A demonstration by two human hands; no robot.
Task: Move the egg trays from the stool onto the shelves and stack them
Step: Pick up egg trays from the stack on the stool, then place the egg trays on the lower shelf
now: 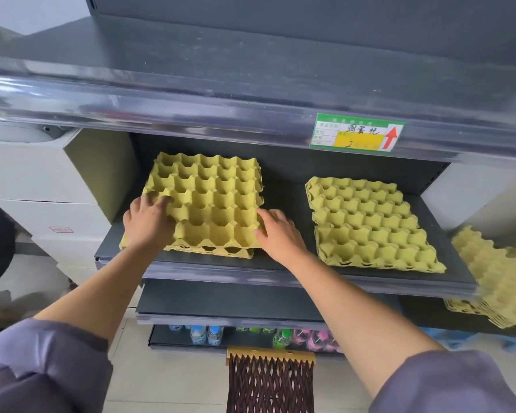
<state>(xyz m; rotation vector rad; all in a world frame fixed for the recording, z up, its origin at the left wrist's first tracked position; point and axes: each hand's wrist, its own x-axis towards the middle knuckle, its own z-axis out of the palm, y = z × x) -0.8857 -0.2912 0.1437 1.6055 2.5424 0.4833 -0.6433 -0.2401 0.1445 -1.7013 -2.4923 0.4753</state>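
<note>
Both hands on the left stack, near left of the shelf
Below the shelf, brown mesh on the floor, then bottles on the lowest level. On the left stack's near-left corner, left hand, fingers lightly bent, tips dipped into a cup, gripping nothing; at its near-right corner, right hand, fingers spread and fairly straight, pressing the top tray. On the shelf's right half, a second stack, apart from the first. Past the shelf's right end, lower down, more trays heaped. Above the shelf, a green label on the rail
</note>
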